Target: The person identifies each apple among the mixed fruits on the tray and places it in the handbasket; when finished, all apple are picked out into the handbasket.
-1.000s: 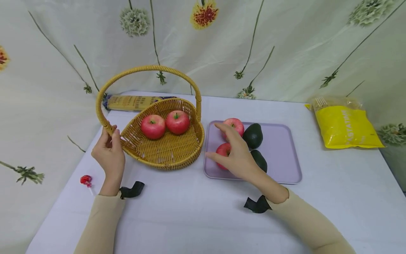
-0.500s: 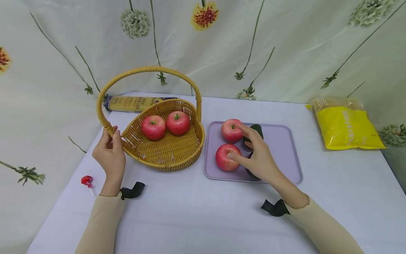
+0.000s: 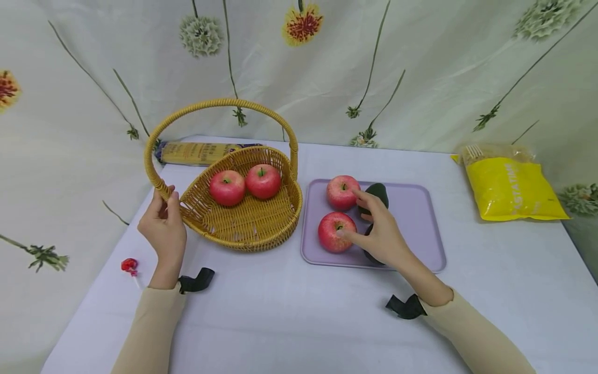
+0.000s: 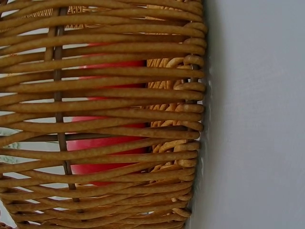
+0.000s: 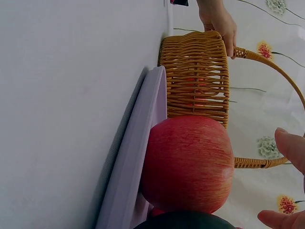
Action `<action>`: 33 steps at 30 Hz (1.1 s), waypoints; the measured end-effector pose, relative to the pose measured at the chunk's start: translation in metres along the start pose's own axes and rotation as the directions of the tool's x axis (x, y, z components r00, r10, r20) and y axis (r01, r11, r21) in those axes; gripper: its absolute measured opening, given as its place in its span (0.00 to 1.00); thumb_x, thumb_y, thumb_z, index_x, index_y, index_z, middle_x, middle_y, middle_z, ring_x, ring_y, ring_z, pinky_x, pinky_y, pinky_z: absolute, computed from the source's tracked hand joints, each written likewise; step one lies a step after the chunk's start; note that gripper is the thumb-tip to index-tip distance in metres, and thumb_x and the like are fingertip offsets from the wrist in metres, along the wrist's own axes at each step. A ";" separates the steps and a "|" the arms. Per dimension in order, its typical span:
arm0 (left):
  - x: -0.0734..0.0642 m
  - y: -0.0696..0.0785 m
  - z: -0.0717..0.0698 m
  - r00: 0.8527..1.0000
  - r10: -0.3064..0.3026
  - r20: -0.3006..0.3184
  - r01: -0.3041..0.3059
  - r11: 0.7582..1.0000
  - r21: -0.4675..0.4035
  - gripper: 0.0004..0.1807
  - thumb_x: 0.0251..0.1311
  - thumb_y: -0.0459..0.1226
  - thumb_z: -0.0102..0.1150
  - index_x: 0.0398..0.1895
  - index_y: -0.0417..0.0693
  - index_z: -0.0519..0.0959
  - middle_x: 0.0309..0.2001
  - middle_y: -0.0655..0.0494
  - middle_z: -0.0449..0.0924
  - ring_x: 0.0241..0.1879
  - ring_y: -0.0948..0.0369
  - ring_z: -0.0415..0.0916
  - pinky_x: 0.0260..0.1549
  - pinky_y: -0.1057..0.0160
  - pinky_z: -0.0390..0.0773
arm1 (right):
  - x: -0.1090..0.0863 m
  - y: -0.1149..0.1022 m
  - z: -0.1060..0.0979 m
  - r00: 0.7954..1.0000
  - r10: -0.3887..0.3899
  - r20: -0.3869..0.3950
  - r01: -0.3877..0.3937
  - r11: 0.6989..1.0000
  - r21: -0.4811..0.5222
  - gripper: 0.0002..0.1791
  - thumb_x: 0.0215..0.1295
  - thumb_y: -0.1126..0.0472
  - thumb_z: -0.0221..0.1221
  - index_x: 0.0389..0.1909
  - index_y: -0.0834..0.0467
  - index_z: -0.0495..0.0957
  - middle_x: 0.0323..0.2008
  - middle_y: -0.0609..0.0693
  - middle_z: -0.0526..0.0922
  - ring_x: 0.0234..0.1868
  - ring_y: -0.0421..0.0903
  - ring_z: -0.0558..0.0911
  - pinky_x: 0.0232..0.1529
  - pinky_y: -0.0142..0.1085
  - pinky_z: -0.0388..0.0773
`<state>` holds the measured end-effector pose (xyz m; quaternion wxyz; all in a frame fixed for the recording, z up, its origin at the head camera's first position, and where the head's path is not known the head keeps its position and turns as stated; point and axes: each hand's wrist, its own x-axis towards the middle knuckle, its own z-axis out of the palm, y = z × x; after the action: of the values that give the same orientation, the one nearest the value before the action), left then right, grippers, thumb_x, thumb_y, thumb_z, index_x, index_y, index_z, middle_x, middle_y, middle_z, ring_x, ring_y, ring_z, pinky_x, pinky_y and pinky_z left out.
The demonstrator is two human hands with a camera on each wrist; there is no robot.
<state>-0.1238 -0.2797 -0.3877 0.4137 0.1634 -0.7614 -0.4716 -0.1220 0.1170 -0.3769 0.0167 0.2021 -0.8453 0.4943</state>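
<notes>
Picking seems the step: our left hand (image 3: pixel 164 231) grips the wicker handle (image 3: pixel 224 102); our spread right hand (image 3: pixel 385 236) should encircle an apple (image 3: pixel 333 235)

"PASTATIME" stands in pale letters on the yellow bag (image 3: pixel 530 200); print on the long packet (image 3: pixel 193 154) is too small to read.

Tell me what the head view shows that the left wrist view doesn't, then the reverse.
Only the head view: the left hand gripping the handle, the right hand over the fruit tray, the yellow bag, the lollipop.
Only the left wrist view: red apples glimpsed side-on through gaps in the basket.
Both: the basket, those apples, the white tablecloth.
</notes>
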 end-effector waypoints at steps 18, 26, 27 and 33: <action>-0.007 0.022 -0.001 1.000 0.007 -0.001 -0.007 0.999 0.039 0.19 0.69 0.36 0.53 0.61 0.41 0.76 0.52 0.45 0.84 0.43 0.80 0.74 0.42 0.80 0.74 | 0.001 0.006 0.007 0.998 -0.001 0.058 0.004 0.999 -0.047 0.45 0.50 0.61 0.73 0.69 0.63 0.62 0.64 0.60 0.68 0.65 0.60 0.71 0.61 0.54 0.73; 0.000 -0.001 0.000 1.000 0.009 0.002 -0.009 0.999 0.034 0.19 0.69 0.40 0.55 0.61 0.48 0.78 0.52 0.52 0.85 0.43 0.79 0.75 0.41 0.80 0.74 | 0.001 0.007 0.010 0.998 -0.013 0.059 0.020 0.992 -0.123 0.44 0.49 0.57 0.74 0.67 0.61 0.65 0.62 0.58 0.71 0.60 0.56 0.74 0.58 0.51 0.75; 0.000 -0.002 0.000 1.000 0.012 0.005 -0.012 1.000 0.027 0.19 0.68 0.40 0.56 0.61 0.49 0.78 0.52 0.53 0.85 0.44 0.78 0.75 0.42 0.80 0.74 | 0.000 0.007 0.010 0.998 -0.015 0.059 0.023 0.991 -0.133 0.44 0.49 0.56 0.74 0.67 0.61 0.65 0.62 0.58 0.72 0.59 0.56 0.74 0.57 0.51 0.75; -0.001 0.000 -0.001 1.000 0.011 0.006 -0.011 1.000 0.026 0.19 0.68 0.41 0.56 0.61 0.49 0.78 0.51 0.53 0.85 0.43 0.78 0.76 0.41 0.80 0.75 | 0.000 0.007 0.012 0.998 -0.017 0.063 0.028 0.983 -0.182 0.44 0.49 0.55 0.74 0.67 0.60 0.66 0.60 0.57 0.73 0.53 0.52 0.74 0.51 0.50 0.77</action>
<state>-0.1223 -0.2796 -0.3880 0.4120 0.1631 -0.7696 -0.4598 -0.1223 0.1098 -0.3893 0.0148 0.2243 -0.8849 0.4080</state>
